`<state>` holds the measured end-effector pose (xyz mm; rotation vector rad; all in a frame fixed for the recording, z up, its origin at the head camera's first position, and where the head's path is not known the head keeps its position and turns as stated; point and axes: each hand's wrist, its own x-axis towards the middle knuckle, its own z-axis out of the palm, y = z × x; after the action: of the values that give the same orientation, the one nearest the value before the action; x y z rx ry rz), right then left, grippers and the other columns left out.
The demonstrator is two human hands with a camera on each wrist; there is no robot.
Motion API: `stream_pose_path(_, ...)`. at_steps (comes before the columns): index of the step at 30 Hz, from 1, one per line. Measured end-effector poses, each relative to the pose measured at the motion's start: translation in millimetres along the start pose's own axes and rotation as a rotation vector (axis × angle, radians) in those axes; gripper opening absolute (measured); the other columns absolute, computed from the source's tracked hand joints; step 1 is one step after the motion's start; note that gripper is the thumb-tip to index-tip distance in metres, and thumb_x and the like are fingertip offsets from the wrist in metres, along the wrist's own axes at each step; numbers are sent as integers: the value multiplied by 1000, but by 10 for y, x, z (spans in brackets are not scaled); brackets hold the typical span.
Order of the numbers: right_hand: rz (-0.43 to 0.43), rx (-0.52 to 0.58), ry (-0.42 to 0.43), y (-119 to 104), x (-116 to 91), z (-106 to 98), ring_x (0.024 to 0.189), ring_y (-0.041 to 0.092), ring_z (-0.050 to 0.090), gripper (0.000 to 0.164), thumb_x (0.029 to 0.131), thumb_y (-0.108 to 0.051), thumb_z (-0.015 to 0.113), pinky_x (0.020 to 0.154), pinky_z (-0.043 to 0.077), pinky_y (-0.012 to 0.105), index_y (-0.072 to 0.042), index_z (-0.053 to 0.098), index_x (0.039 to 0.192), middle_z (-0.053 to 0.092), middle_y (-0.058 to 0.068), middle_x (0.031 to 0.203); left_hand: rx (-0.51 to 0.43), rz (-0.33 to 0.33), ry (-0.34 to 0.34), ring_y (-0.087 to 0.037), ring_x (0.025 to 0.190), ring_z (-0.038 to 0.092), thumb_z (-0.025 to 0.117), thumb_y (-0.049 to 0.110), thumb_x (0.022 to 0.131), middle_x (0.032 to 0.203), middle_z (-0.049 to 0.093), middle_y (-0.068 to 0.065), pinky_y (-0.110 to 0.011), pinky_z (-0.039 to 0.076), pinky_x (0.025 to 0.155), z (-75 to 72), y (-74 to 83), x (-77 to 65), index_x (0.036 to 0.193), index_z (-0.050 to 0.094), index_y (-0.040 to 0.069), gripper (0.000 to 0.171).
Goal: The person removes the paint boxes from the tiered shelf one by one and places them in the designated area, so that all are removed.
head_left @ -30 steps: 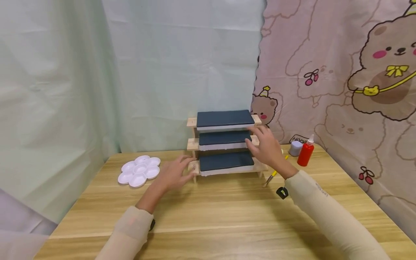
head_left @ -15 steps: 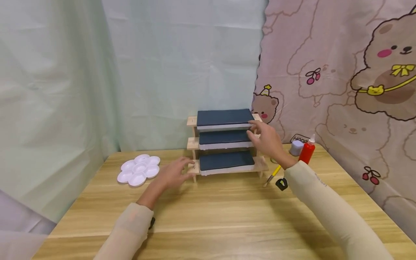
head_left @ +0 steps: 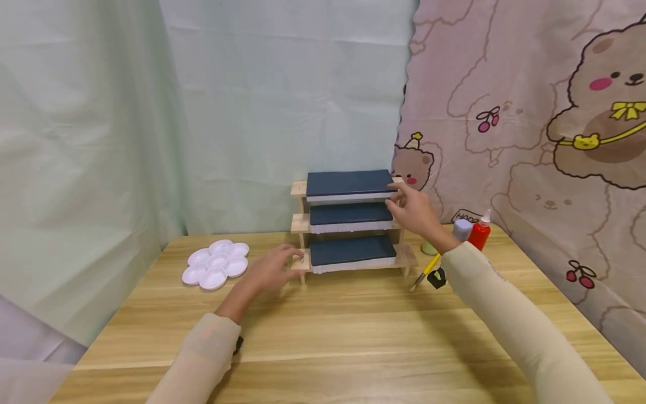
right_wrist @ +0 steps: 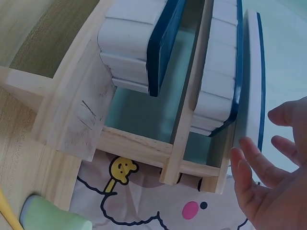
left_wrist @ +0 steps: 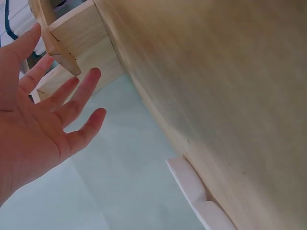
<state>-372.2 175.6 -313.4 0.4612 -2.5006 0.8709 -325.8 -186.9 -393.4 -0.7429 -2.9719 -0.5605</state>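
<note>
A three-step wooden rack (head_left: 300,223) stands at the back of the table. On each step lies a long white box with a dark blue lid: a top box (head_left: 348,183), a middle box (head_left: 349,213) and a bottom box (head_left: 353,250). My left hand (head_left: 266,272) hovers beside the rack's lower left end, fingers spread and holding nothing, as the left wrist view confirms. At the right end of the top box is my right hand (head_left: 415,212), its fingers loosely bent. In the right wrist view the fingertips (right_wrist: 247,143) are close by that box, with nothing gripped.
A white flower-shaped palette (head_left: 217,264) lies on the left of the table. To the right are a yellow-handled paintbrush (head_left: 429,268), a black ring-like item (head_left: 436,278), a green tub (head_left: 429,248), a lilac tub (head_left: 461,229) and a red squeeze bottle (head_left: 479,234). Curtains hang behind.
My right hand has risen slightly, from the middle box's right end toward the top box's right end. My left hand stays nearly still, and the boxes keep their places.
</note>
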Motion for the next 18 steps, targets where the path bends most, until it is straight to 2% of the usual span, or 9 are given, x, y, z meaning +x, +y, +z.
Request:
stream_pose_path(5,10,13,-13,13,1,-12,78,23,64,44,96,-23,65,58,51,33,-11,56,138,72,11,104,-28,-2,-13,-37,126,52,64,41,96,144,48,-18,-58,45,99,24,-13,0,135,59,13,48)
stream_pose_path(12,4,44,-39,102,-34,-34,86,30,70,45,96,-20,65,52,48,33,-8,55,138,72,17,106,-76,-19,-8,-35,123,54,66,36,96,141,51,-17,-55,46,100,77,40,-61,135,59,12,47)
stream_pose_path(18,-28,40,-118,156,-52,-70,85,27,68,51,96,-19,65,58,50,33,-9,50,143,71,15,107,-103,-34,-3,-35,128,51,67,33,95,144,50,-16,-54,43,104,114,107,-117,135,58,10,47)
